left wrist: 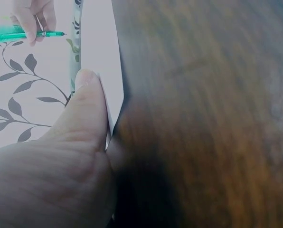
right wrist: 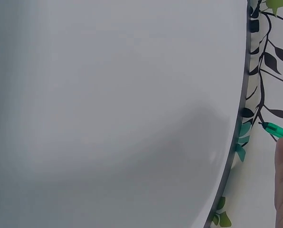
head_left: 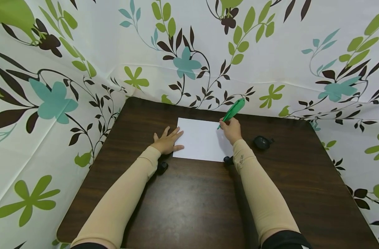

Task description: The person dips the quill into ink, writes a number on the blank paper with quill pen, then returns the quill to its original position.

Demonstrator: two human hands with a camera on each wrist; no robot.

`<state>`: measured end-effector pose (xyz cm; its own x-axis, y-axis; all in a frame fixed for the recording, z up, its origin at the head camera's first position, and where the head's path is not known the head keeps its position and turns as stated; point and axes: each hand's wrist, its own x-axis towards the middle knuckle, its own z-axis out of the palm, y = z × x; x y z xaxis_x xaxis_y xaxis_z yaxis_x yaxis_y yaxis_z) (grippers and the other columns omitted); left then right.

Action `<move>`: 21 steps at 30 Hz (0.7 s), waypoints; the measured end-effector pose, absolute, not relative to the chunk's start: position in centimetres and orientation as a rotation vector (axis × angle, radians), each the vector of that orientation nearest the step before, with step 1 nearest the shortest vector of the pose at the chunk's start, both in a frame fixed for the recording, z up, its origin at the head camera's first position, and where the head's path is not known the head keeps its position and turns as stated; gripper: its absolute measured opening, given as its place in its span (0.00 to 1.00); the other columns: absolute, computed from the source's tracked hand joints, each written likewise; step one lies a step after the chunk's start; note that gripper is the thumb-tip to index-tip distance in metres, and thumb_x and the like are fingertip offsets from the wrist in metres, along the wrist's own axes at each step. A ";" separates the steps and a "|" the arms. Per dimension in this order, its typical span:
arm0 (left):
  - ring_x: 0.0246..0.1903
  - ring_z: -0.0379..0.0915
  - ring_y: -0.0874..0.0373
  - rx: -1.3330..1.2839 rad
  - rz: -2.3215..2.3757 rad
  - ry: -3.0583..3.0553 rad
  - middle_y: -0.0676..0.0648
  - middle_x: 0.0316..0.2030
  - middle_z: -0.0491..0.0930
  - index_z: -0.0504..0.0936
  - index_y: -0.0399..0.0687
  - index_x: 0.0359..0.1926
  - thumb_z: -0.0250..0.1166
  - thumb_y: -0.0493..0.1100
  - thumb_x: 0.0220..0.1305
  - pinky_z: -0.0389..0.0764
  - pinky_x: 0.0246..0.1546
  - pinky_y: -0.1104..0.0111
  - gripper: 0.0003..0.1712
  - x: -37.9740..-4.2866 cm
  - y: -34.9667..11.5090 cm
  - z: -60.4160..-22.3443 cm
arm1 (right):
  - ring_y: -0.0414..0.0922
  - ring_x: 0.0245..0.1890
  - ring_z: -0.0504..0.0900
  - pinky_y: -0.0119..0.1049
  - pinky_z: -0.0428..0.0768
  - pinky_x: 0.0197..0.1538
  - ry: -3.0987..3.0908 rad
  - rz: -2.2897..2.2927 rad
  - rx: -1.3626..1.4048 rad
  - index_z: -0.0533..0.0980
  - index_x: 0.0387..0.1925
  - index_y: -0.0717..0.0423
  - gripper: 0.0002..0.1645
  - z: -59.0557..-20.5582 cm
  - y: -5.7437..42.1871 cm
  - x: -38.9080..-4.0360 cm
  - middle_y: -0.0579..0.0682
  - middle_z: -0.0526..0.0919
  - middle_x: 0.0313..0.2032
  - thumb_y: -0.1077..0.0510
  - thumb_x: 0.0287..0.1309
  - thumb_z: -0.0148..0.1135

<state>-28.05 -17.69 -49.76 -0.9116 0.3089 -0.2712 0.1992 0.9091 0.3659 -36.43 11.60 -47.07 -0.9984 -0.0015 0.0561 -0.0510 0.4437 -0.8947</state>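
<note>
A blank white sheet of paper point(head_left: 198, 140) lies on the dark wooden table. My left hand point(head_left: 167, 142) rests with spread fingers at its left edge, and the fingertips overlap the sheet. In the left wrist view the thumb point(left wrist: 87, 99) lies straight along the paper's edge. Over the paper's upper right part, my right hand point(head_left: 232, 130) pinches a green pen point(head_left: 233, 110) with a broad, leaf-shaped top. The pen's dark tip points down toward the sheet. Both wrist views show that tip apart from the paper. Part of the right fingers is hidden in the right wrist view.
A small black rounded object point(head_left: 262, 142) sits on the table to the right of my right hand. Small black devices show beside each wrist. Behind the table's far edge hangs a white cloth point(head_left: 99, 38) printed with leaves and flowers.
</note>
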 end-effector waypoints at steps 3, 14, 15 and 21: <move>0.75 0.20 0.44 0.378 0.479 2.746 0.57 0.77 0.31 0.41 0.66 0.77 0.48 0.69 0.67 0.31 0.60 0.27 0.44 -28.1 -17.7 -49.8 | 0.49 0.45 0.82 0.36 0.81 0.49 -2.637 1.632 0.048 0.77 0.49 0.64 0.14 -47.0 11.5 -36.4 0.58 0.81 0.45 0.60 0.65 0.59; 0.75 0.20 0.43 0.392 0.494 2.746 0.57 0.77 0.32 0.42 0.66 0.77 0.48 0.69 0.67 0.31 0.59 0.26 0.44 -27.9 -17.6 -49.5 | 0.49 0.45 0.82 0.38 0.81 0.49 -2.661 1.615 0.018 0.78 0.49 0.64 0.14 -47.2 11.4 -36.3 0.58 0.81 0.45 0.60 0.66 0.59; 0.75 0.20 0.44 0.390 0.493 2.745 0.57 0.77 0.31 0.41 0.66 0.77 0.48 0.70 0.67 0.31 0.59 0.26 0.45 -27.9 -17.7 -49.5 | 0.49 0.45 0.82 0.38 0.81 0.49 -2.659 1.617 0.019 0.78 0.49 0.64 0.15 -47.2 11.3 -36.3 0.58 0.81 0.45 0.60 0.66 0.59; 0.75 0.19 0.45 0.377 0.485 2.748 0.59 0.76 0.31 0.41 0.68 0.77 0.48 0.71 0.66 0.31 0.60 0.27 0.45 -28.0 -17.7 -49.8 | 0.47 0.44 0.81 0.37 0.81 0.49 -2.665 1.623 0.035 0.78 0.49 0.64 0.14 -47.2 11.2 -36.4 0.58 0.81 0.45 0.60 0.66 0.59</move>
